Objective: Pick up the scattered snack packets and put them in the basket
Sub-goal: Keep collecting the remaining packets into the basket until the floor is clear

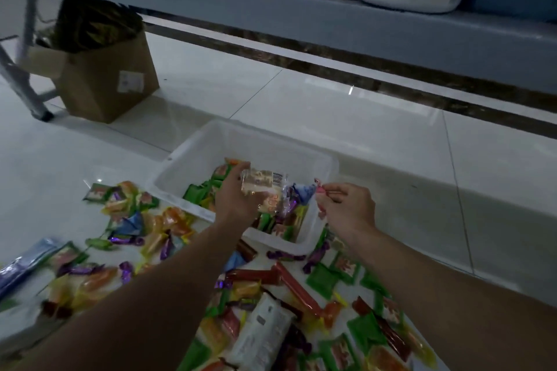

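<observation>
- Head camera view, dim and slightly blurred, looking down at a pale tiled floor (pixel 331 117) where both bare arms reach forward.
- A white plastic basket (pixel 256 141) sits on the floor straight ahead, already part filled with green, orange and purple wrappers.
- The left hand (pixel 238 196) hovers over the basket's middle, fingers curled round a clear packet (pixel 265 182) with a barcode; the packet lies crosswise, its long axis pointing toward the other hand.
- The right hand (pixel 346 208) is at the basket's right rim, thumb and fingers pinching what seems to be a pink-wrapped sweet (pixel 319 191).
- Both held items are directly above or just inside the basket, so letting go looks like all that is needed; nothing stands between them and the opening.
- Many scattered snack packets (pixel 324 280) lie on the floor nearer the person than the basket, to both sides of the arms: green squares, red sticks (pixel 297 283), a large white packet (pixel 265 331).
- The pile to the left is nearer the left hand.
- A cardboard box (pixel 111 81) stands well apart at far left, under a grey shelf (pixel 301 15).
</observation>
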A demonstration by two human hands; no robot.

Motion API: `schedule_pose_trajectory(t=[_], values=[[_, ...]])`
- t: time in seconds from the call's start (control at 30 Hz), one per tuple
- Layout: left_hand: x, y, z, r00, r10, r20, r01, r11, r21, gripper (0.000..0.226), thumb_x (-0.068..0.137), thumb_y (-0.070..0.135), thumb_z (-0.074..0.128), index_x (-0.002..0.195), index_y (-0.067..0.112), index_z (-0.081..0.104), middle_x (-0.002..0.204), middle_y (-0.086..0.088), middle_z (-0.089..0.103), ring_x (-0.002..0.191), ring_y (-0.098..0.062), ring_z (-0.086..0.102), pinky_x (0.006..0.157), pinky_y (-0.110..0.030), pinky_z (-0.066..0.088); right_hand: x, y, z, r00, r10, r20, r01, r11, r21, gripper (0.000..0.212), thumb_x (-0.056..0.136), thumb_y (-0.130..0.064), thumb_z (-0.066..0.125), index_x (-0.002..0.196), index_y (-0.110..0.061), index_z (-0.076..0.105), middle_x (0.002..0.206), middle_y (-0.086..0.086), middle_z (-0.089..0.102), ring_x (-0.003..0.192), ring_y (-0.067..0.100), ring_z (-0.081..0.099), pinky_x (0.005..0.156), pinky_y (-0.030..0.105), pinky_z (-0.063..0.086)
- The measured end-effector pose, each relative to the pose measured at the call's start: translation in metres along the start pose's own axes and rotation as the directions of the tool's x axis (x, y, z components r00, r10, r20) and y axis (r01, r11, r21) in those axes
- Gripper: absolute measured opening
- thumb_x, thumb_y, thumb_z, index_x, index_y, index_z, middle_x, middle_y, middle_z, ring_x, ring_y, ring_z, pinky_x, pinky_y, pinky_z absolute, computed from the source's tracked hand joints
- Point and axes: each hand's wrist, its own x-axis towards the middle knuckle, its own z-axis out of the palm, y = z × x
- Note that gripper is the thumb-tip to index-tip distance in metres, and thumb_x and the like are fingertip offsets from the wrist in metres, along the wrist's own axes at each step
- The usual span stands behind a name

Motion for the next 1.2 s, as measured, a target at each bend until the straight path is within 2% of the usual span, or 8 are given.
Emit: schedule_pose_trajectory(t=[0.13, 0.23, 0.3, 0.37, 0.47, 0.63, 0.93, 1.2], values=[[0.017, -0.030, 0.005, 0.989, -0.022, 0.143, -0.018, 0.963, 0.268, 0.059, 0.085, 0.005, 0.064, 0.137, 0.026, 0.046, 0.127, -0.008, 0.057, 0.099, -0.023, 0.058, 0.084, -0.035, 0.053, 0.018, -0.004, 0.025, 0.998, 0.053, -0.024, -0.053, 0.999, 0.009, 0.008, 0.082, -0.020, 0.074, 0.088, -0.018, 0.068, 0.087, 0.003, 0.072, 0.076, 0.016, 0.068, 0.080, 0.031, 0.058], [0.021, -0.039, 0.011, 0.985, 0.090, 0.144, -0.145, 0.890, 0.432, 0.054, 0.088, 0.019, 0.063, 0.139, 0.023, 0.046, 0.137, -0.011, 0.049, 0.123, -0.030, 0.047, 0.099, -0.042, 0.043, 0.028, -0.002, 0.036, 0.997, 0.080, -0.014, -0.079, 0.997, 0.024, 0.024, 0.086, -0.021, 0.072, 0.107, -0.011, 0.066, 0.081, -0.005, 0.063, 0.070, 0.003, 0.059, 0.067, 0.016, 0.049], [0.021, -0.038, 0.013, 0.986, 0.099, 0.132, -0.145, 0.899, 0.413, 0.053, 0.089, 0.027, 0.063, 0.139, 0.022, 0.046, 0.141, -0.010, 0.045, 0.128, -0.030, 0.042, 0.103, -0.044, 0.039, 0.032, -0.002, 0.039, 0.995, 0.099, -0.010, -0.098, 0.994, 0.043, 0.035, 0.087, -0.023, 0.071, 0.117, -0.009, 0.062, 0.086, -0.004, 0.064, 0.072, 0.005, 0.059, 0.070, 0.016, 0.048], [0.021, -0.038, 0.014, 0.987, 0.079, 0.139, -0.129, 0.908, 0.398, 0.053, 0.090, 0.030, 0.062, 0.139, 0.021, 0.045, 0.141, -0.008, 0.045, 0.127, -0.028, 0.044, 0.102, -0.041, 0.040, 0.033, -0.002, 0.039, 0.994, 0.111, 0.004, -0.111, 0.993, 0.037, 0.040, 0.087, -0.020, 0.071, 0.122, -0.009, 0.058, 0.101, 0.002, 0.066, 0.078, 0.008, 0.058, 0.074, 0.012, 0.048], [0.016, -0.036, 0.014, 0.987, 0.060, 0.148, -0.113, 0.915, 0.387, 0.053, 0.091, 0.033, 0.060, 0.140, 0.022, 0.045, 0.141, -0.007, 0.046, 0.124, -0.027, 0.047, 0.101, -0.040, 0.042, 0.028, -0.002, 0.026, 0.996, 0.088, -0.030, -0.089, 0.996, -0.032, 0.046, 0.087, -0.019, 0.070, 0.130, -0.011, 0.054, 0.123, 0.006, 0.063, 0.098, 0.015, 0.058, 0.097, 0.025, 0.046], [-0.007, -0.009, 0.021, 0.982, 0.096, 0.163, -0.151, 0.916, 0.372, 0.054, 0.092, 0.036, 0.058, 0.141, 0.020, 0.043, 0.140, -0.008, 0.049, 0.123, -0.028, 0.048, 0.099, -0.036, 0.039, 0.011, 0.010, -0.023, 1.000, -0.029, 0.004, 0.029, 0.984, -0.175, 0.061, 0.090, -0.026, 0.063, 0.145, -0.020, 0.038, 0.142, 0.002, 0.048, 0.120, 0.017, 0.053, 0.103, 0.032, 0.044], [-0.061, 0.057, 0.076, 0.956, 0.194, 0.222, -0.261, 0.905, 0.335, 0.056, 0.090, 0.042, 0.057, 0.140, 0.022, 0.042, 0.131, -0.011, 0.056, 0.112, -0.028, 0.056, 0.095, -0.041, 0.047, -0.033, 0.058, -0.153, 0.999, -0.033, 0.012, 0.035, 0.953, -0.302, 0.076, 0.087, -0.040, 0.066, 0.150, -0.024, 0.028, 0.150, 0.002, 0.038, 0.136, 0.018, 0.037, 0.113, 0.036, 0.032], [-0.141, 0.090, 0.168, 0.904, 0.248, 0.349, -0.328, 0.924, 0.195, 0.053, 0.089, 0.037, 0.062, 0.138, 0.023, 0.047, 0.136, -0.009, 0.053, 0.123, -0.025, 0.050, 0.103, -0.040, 0.042, -0.052, 0.115, -0.252, 0.999, 0.032, -0.041, -0.043, 0.960, -0.278, 0.081, 0.084, -0.042, 0.069, 0.150, -0.026, 0.028, 0.153, 0.003, 0.034, 0.139, 0.020, 0.034, 0.113, 0.036, 0.032]])
